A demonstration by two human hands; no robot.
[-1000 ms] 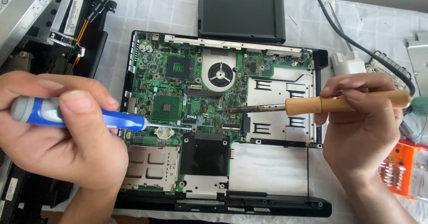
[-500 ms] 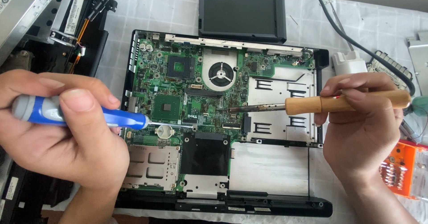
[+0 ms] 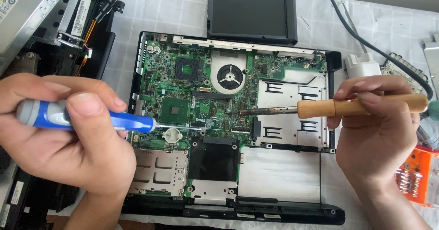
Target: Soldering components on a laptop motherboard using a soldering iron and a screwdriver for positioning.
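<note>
An opened laptop base with a green motherboard [image 3: 192, 97] lies in front of me, with a round fan [image 3: 230, 75] near its top. My left hand [image 3: 64, 138] grips a blue and grey screwdriver [image 3: 91, 119] whose thin shaft reaches rightwards onto the board's middle. My right hand [image 3: 379, 129] holds a wooden-handled soldering iron [image 3: 356, 106]; its dark metal tip rests on the board just below the fan, close to the screwdriver's tip.
A black battery pack [image 3: 251, 18] lies beyond the laptop. Metal drive parts and black casing [image 3: 41, 24] are stacked at the left. A white power adapter [image 3: 361, 65] with a black cable sits at the right, and an orange bit case [image 3: 418, 175] at the right edge.
</note>
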